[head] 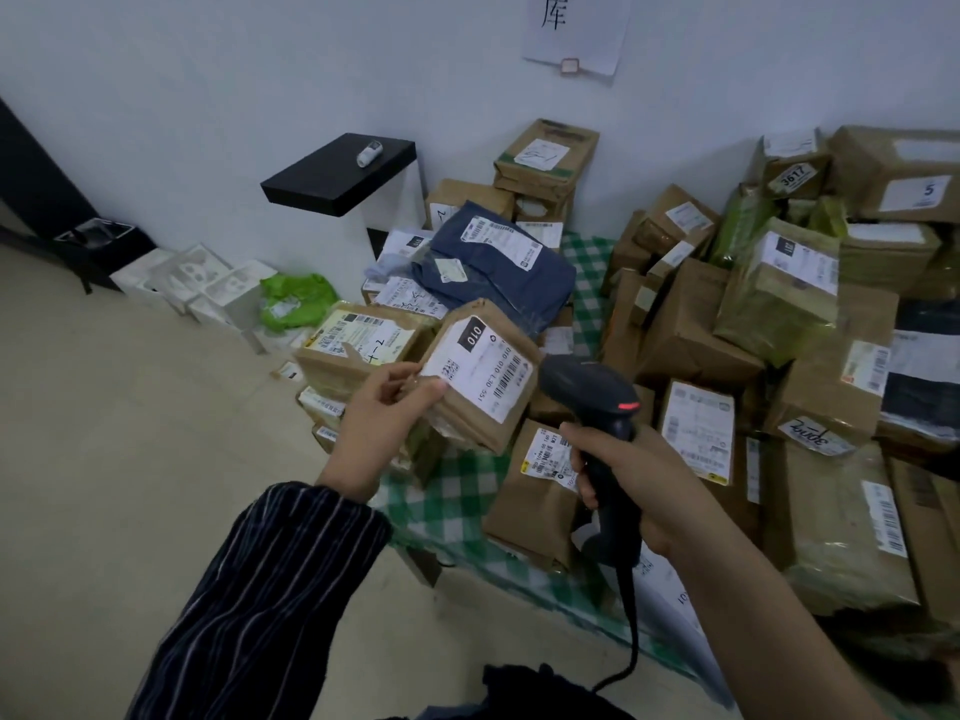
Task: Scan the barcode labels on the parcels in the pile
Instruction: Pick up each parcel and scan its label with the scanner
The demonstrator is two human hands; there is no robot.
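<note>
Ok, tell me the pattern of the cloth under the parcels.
The cloth is a green-and-white check, shown best in the head view.

dark sleeve (pixel 270 589), thin pale stripes, above left hand (pixel 382 407)

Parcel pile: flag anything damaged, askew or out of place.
A green mailer bag lies crumpled on the floor, off the checked cloth. The carton against the wall looks dented. The rest is simply jumbled.

The parcel pile (pixel 691 330) runs off the right edge; most labels (pixel 698 431) are unreadably small.
</note>
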